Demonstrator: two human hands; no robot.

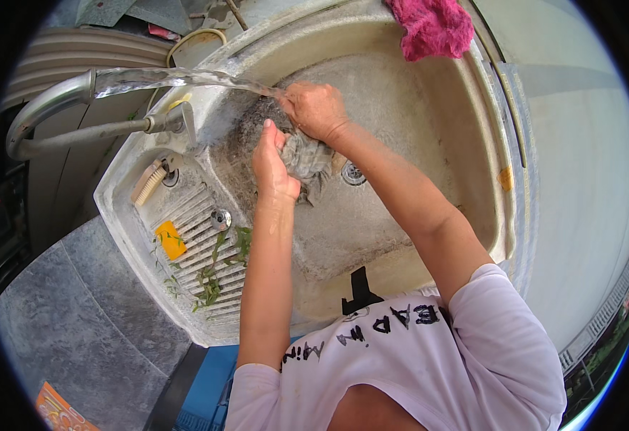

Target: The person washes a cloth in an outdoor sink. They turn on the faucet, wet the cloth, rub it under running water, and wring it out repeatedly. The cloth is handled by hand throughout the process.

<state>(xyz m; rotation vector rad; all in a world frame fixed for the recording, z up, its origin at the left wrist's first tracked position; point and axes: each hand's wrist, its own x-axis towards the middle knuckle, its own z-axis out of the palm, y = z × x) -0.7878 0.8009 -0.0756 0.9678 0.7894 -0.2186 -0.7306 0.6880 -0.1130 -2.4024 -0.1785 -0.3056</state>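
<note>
Water pours from a curved metal faucet (55,108) at the upper left and meets my right hand (316,110) over the basin of a worn stone-like sink (379,226). A wet, crumpled grey cloth (306,156) is bunched between my two hands. My left hand (272,164) holds it from the left side, thumb up. The right hand is closed at the cloth's upper end, its fingers partly hidden by the water. Just right of the cloth is the round metal drain (353,173).
On the ribbed drainboard (222,318) at left lie a scrub brush (149,183), an orange bar (170,240), a metal drain piece (220,219) and green leafy sprigs (208,285). A bright pink cloth (435,27) hangs over the sink's far right rim.
</note>
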